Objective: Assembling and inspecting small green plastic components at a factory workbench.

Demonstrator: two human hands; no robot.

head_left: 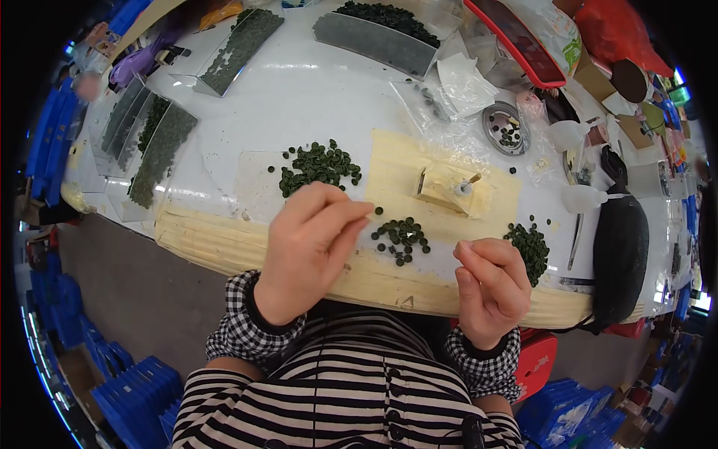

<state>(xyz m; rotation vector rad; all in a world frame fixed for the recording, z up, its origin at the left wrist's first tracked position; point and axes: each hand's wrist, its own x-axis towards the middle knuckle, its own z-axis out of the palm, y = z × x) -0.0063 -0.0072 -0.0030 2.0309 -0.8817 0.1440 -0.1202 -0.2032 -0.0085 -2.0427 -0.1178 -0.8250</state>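
Note:
My left hand (303, 251) is closed in a pinch, thumb against fingertips, over the cream-taped work surface. Just beyond its fingertips is a small dark green disc (378, 210); whether the fingers touch it or grip anything, I cannot tell. My right hand (493, 288) also pinches, and anything between its fingertips is hidden. Between the hands lies a loose cluster of green discs (404, 238). A larger heap (318, 168) sits beyond my left hand, and another pile (529, 253) is beside my right hand. A tape-covered block (449, 193) with a small pale post stands ahead.
Clear angled trays (374, 43) of dark pieces line the back and left. A round metal dish (505, 128) holds several discs. Squeeze bottles (583, 198), tweezers (575, 242) and a black padded object (621, 262) lie at right. A red-cased phone (517, 43) stands behind.

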